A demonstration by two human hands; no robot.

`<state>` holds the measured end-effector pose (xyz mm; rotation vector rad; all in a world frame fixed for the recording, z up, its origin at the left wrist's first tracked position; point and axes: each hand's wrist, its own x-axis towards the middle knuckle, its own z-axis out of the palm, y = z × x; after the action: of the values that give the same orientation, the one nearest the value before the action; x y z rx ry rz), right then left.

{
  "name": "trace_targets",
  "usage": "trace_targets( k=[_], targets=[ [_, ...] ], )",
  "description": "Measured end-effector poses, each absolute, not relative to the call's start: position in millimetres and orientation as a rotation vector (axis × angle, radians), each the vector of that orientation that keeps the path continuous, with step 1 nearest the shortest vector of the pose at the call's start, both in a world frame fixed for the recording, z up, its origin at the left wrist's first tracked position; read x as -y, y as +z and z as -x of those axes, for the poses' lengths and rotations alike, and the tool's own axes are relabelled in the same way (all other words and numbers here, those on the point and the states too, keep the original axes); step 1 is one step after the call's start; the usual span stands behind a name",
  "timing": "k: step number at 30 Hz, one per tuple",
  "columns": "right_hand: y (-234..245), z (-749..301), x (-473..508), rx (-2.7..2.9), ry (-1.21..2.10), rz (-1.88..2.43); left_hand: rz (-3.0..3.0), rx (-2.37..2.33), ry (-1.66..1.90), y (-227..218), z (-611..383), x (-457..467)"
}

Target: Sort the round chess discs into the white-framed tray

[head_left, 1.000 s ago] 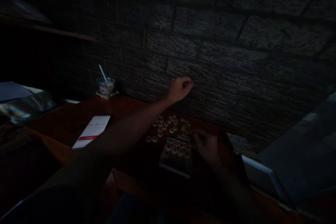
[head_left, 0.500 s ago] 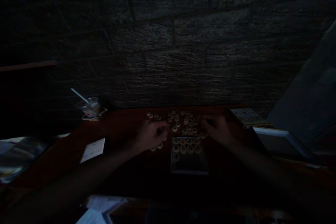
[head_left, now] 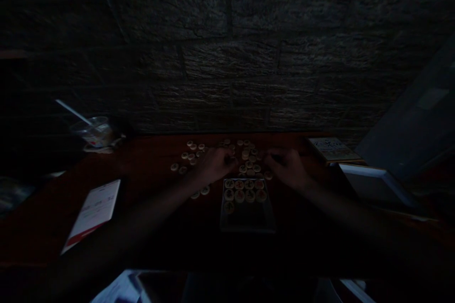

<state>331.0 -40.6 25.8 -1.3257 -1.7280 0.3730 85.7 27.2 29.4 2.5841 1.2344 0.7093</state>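
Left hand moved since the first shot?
Yes. The left hand has come down from near the wall to beyond the left corner of the tray, among the round pieces.

Round cream xiangqi discs (head_left: 185,155) scattered on a red-brown wooden table (head_left: 149,151), behind a dark rectangular tray (head_left: 247,220) holding more discs. To the left, a clear plastic cup (head_left: 94,133) with straw and, nearer, a flat white phone (head_left: 93,208). To the right, a flat printed card (head_left: 332,149). Beyond the table, a grey stone-block wall (head_left: 227,66).

The reddish-brown wooden table (head_left: 149,161) carried loose round game pieces (head_left: 185,155), a dark square tray (head_left: 247,220) holding further pieces in rows, a smartphone (head_left: 93,213) with a lit white screen, a printed card (head_left: 333,149), and a clear plastic cup (head_left: 94,132) with a straw (head_left: 73,112) on a saucer (head_left: 97,149).
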Motion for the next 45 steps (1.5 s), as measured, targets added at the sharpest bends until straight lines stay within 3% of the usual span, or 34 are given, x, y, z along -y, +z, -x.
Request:
trace_targets(
  k=[6,13,25,45],
  targets=[
    [21,-329,38,1.768,0.351,1.290,-2.492,-1.277,0.720,29,-88,-29],
    [28,-324,41,1.771,0.308,1.257,-2.270,-1.105,0.988,52,-99,-27],
    [26,-328,44,1.685,0.382,1.312,-1.736,-1.059,1.422,26,-67,-55],
    [29,-328,51,1.667,0.488,1.370,-1.634,-1.087,1.519,27,-27,-75]
  ],
)
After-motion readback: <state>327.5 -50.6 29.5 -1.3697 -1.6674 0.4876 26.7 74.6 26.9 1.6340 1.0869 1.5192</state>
